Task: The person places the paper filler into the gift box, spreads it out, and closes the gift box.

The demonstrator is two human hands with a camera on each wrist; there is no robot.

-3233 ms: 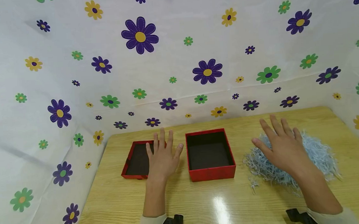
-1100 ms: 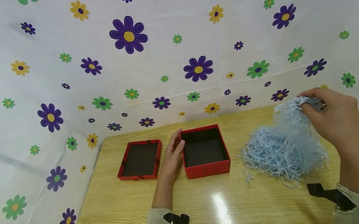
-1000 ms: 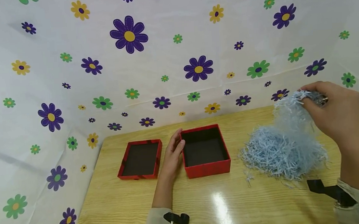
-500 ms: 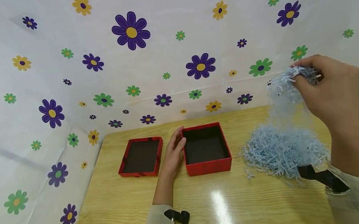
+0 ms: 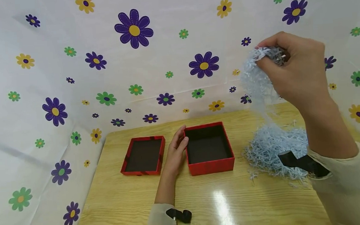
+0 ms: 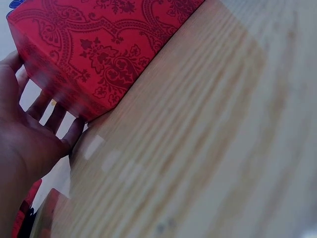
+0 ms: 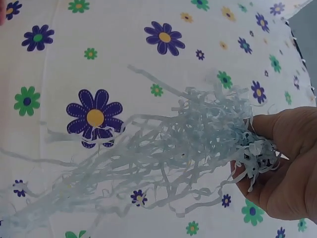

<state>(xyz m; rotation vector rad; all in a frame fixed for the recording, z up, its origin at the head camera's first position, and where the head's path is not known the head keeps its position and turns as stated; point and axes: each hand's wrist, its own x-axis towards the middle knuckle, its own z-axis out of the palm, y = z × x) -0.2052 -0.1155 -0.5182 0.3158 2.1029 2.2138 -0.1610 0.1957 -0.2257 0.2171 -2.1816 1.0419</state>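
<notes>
From where I stand, the clump of pale blue shredded paper (image 5: pixel 258 70) looks like the likeliest source of trouble. The right hand (image 5: pixel 299 65) has it pinched between thumb and fingers, up in the air to the right of the red box (image 5: pixel 212 166), and only the top of the bunch is really held. Below that, a thin tail of strands (image 5: pixel 264 114) hangs toward the shredded-paper pile (image 5: pixel 275 146) on the bench (image 5: pixel 117 205), right of the box. Because the strips are so tangled, I'd expect a quick sideways pull to drag part of the pile along or let loose ends drop; a few scraps (image 5: pixel 252 174) already lie between the box and the pile. If the clump came over the box, its trailing ends could drape across the rim instead of falling inside, since they spread well beyond the fingers. The left hand (image 5: pixel 173 150) rests against the box's left wall, fingers loosely spread and not clamped, so a hard push from the right might swivel the box or shove it toward the shallow red lid (image 5: pixel 141 173), which lies inside-up just left of that hand.
</notes>
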